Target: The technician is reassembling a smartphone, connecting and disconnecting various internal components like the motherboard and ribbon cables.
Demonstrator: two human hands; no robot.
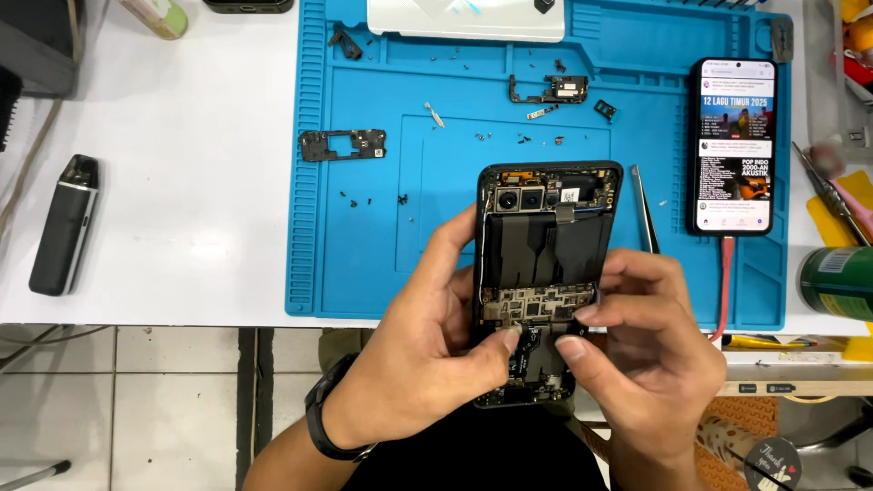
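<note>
Low in the middle of the frame, both hands hold an opened smartphone [548, 273], back cover off, with its cameras at the top, a black battery in the middle and circuit boards below. The phone hangs over the near edge of the white worktop [182, 182], its upper end above the blue repair mat [364, 227]. The left hand [427, 345] wraps the phone's left side, its grip pinching the phone, thumb tip pressed on the lower board. The right hand [641, 336] clasps the right side, thumb and forefinger closed on the lower edge of the board area.

Just right of the phone, tweezers [644, 218] lie on the mat. Further right a second smartphone [737, 145] lies face up with its screen lit, a red cable [726, 282] plugged into its lower end. On the mat's upper left lies a black frame part [343, 144], with small screws [364, 198] scattered near it. At far left, on the worktop, lies a dark pod-shaped device [64, 225].
</note>
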